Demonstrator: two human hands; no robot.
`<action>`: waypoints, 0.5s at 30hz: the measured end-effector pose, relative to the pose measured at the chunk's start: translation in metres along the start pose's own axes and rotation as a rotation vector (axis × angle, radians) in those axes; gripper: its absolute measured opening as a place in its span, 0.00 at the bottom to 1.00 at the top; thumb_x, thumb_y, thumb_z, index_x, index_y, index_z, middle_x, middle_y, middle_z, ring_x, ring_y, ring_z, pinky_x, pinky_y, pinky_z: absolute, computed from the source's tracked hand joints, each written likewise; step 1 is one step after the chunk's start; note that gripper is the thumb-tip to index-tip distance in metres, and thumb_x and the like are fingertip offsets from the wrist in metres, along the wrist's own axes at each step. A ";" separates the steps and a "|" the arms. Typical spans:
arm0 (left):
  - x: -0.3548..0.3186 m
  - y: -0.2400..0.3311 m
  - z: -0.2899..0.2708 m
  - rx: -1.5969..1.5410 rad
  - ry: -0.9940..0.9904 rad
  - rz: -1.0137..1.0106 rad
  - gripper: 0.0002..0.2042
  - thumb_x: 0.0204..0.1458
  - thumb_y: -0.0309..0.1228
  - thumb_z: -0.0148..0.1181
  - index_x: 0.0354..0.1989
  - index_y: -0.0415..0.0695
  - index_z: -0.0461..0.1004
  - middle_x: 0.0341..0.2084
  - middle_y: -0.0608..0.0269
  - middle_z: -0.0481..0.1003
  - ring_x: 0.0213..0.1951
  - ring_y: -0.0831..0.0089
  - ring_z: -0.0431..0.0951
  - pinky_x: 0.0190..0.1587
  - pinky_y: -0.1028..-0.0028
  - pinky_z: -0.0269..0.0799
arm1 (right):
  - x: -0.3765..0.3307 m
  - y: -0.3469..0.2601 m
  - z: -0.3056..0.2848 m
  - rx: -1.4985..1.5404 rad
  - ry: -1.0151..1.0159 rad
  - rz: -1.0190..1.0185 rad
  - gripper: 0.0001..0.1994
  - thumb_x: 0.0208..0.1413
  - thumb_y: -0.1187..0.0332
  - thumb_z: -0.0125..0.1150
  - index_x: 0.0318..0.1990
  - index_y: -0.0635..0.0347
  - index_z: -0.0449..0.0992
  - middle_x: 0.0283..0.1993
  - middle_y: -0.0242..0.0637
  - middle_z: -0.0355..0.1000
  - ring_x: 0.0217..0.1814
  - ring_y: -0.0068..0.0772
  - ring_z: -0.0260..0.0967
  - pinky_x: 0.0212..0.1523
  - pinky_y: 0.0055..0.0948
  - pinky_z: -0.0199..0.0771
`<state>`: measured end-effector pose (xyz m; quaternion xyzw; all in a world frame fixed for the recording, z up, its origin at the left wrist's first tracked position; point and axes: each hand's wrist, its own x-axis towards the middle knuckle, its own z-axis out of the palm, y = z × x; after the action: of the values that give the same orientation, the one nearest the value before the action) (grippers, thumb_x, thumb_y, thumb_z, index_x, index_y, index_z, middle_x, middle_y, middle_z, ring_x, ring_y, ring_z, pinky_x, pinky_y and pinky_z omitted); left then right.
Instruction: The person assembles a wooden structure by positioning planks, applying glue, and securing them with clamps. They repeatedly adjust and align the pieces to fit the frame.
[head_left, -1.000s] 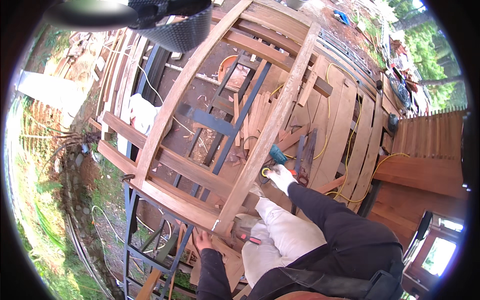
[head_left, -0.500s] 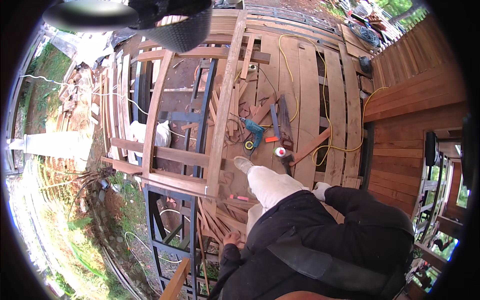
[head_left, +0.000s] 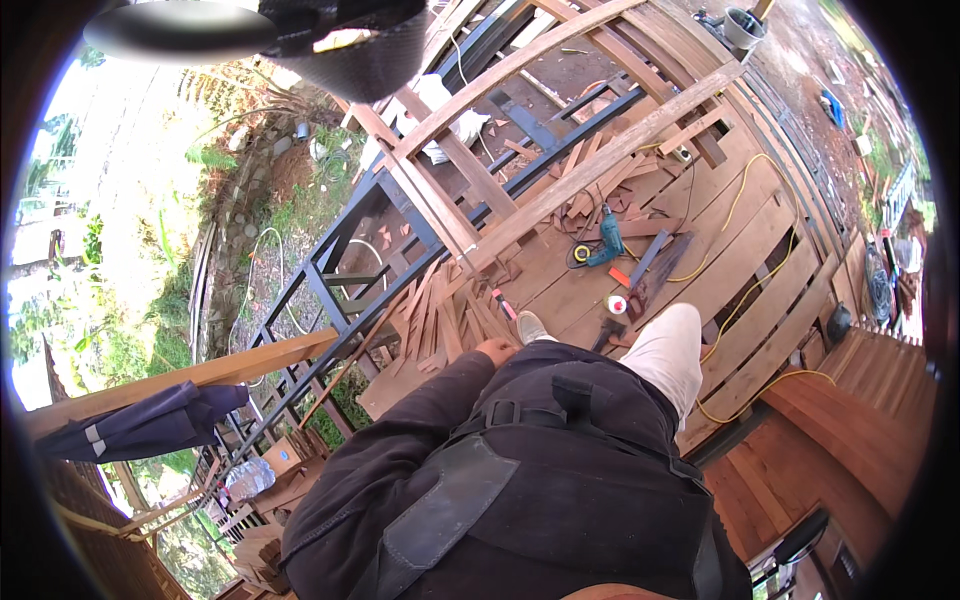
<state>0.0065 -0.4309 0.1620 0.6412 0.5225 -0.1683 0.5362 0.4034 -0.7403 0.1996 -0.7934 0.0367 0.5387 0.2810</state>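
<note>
Left hand (head_left: 497, 350): held low against the front of the dark jacket (head_left: 590, 480), partly hidden by its sleeve; whether the fingers are apart, together or clamped on anything cannot be told. All clock positions are read from this hand. Just beside it at 2 o'clock, a light shoe (head_left: 533, 327) stands on the deck boards (head_left: 560, 295). Near, at 12 o'clock, a small red-and-black hand tool (head_left: 503, 305) lies at the edge of the loose wood strips (head_left: 430, 320), which fan out between 10 and 12 o'clock. At 3 o'clock lies a dark tool (head_left: 608, 332); slightly above it stands a white bottle (head_left: 617, 304) with a red cap. Farther out, between 1 and 2 o'clock, a teal power drill (head_left: 611, 235) lies on its side, a yellow roll (head_left: 581, 247) by its handle. At 1 o'clock, beyond the strips, runs a timber frame (head_left: 610, 160); at 10 to 11 o'clock, a black metal frame (head_left: 405, 205). Well apart: a white sack (head_left: 468, 130) near 12 o'clock, dark cloth (head_left: 150, 425) over a rail at 9 o'clock and a grey bucket (head_left: 742, 32) at 1 o'clock.
</note>
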 end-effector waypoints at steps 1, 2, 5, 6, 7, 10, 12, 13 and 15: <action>0.002 0.016 0.014 0.064 -0.039 0.050 0.25 0.56 0.51 0.61 0.51 0.42 0.83 0.44 0.46 0.83 0.49 0.54 0.84 0.54 0.60 0.77 | 0.002 -0.003 -0.014 0.008 -0.001 -0.002 0.16 0.61 0.59 0.56 0.43 0.65 0.78 0.40 0.51 0.77 0.42 0.44 0.76 0.41 0.37 0.76; 0.014 0.043 0.020 0.193 -0.054 0.031 0.26 0.56 0.52 0.59 0.50 0.42 0.83 0.43 0.44 0.83 0.48 0.51 0.83 0.54 0.59 0.77 | 0.003 -0.006 -0.029 0.027 0.008 -0.004 0.16 0.61 0.59 0.56 0.42 0.65 0.77 0.40 0.51 0.77 0.41 0.43 0.76 0.40 0.37 0.75; 0.044 0.143 0.034 0.538 -0.138 -0.013 0.28 0.56 0.55 0.57 0.49 0.42 0.83 0.42 0.40 0.82 0.48 0.45 0.83 0.53 0.56 0.77 | 0.021 -0.009 -0.080 0.049 0.001 0.002 0.15 0.61 0.59 0.56 0.41 0.64 0.77 0.38 0.50 0.76 0.38 0.42 0.75 0.38 0.37 0.75; 0.055 0.183 0.035 0.627 -0.189 -0.007 0.28 0.55 0.55 0.57 0.48 0.42 0.83 0.43 0.40 0.82 0.48 0.45 0.83 0.53 0.56 0.78 | 0.030 -0.010 -0.103 0.041 -0.006 0.007 0.15 0.60 0.59 0.56 0.40 0.64 0.77 0.37 0.49 0.76 0.37 0.42 0.75 0.37 0.37 0.75; 0.068 0.221 0.035 0.718 -0.229 -0.011 0.28 0.55 0.55 0.57 0.48 0.43 0.84 0.43 0.40 0.82 0.48 0.45 0.83 0.53 0.56 0.78 | 0.040 -0.010 -0.125 0.039 -0.019 0.017 0.15 0.60 0.59 0.56 0.40 0.64 0.76 0.36 0.49 0.76 0.36 0.42 0.74 0.36 0.37 0.75; 0.105 0.334 0.070 0.402 -0.238 0.032 0.27 0.54 0.54 0.57 0.49 0.43 0.83 0.41 0.41 0.83 0.46 0.47 0.84 0.51 0.57 0.78 | 0.065 -0.004 -0.209 0.020 -0.036 0.062 0.14 0.60 0.60 0.56 0.38 0.63 0.76 0.34 0.48 0.75 0.34 0.41 0.74 0.33 0.37 0.74; 0.090 0.441 0.090 0.217 -0.144 0.113 0.25 0.56 0.53 0.57 0.48 0.44 0.83 0.39 0.45 0.84 0.46 0.49 0.84 0.50 0.57 0.78 | 0.074 0.001 -0.274 0.003 -0.021 0.114 0.13 0.60 0.60 0.56 0.37 0.63 0.75 0.33 0.47 0.74 0.32 0.40 0.73 0.32 0.37 0.74; 0.108 0.451 0.127 0.192 -0.052 0.215 0.22 0.57 0.50 0.58 0.48 0.45 0.81 0.41 0.47 0.83 0.46 0.49 0.83 0.52 0.57 0.77 | 0.079 0.001 -0.306 -0.024 -0.027 0.133 0.13 0.60 0.60 0.56 0.37 0.63 0.75 0.32 0.47 0.74 0.31 0.40 0.73 0.31 0.37 0.74; 0.107 0.536 0.152 0.224 -0.059 0.350 0.21 0.57 0.48 0.61 0.50 0.44 0.80 0.42 0.47 0.83 0.47 0.48 0.83 0.52 0.57 0.77 | 0.086 0.005 -0.362 -0.041 0.008 0.166 0.13 0.59 0.60 0.55 0.36 0.62 0.75 0.30 0.46 0.74 0.29 0.39 0.72 0.29 0.36 0.73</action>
<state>0.5573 -0.4447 0.2980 0.7726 0.3652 -0.1482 0.4978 0.7394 -0.8985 0.2168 -0.7952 0.0924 0.5577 0.2192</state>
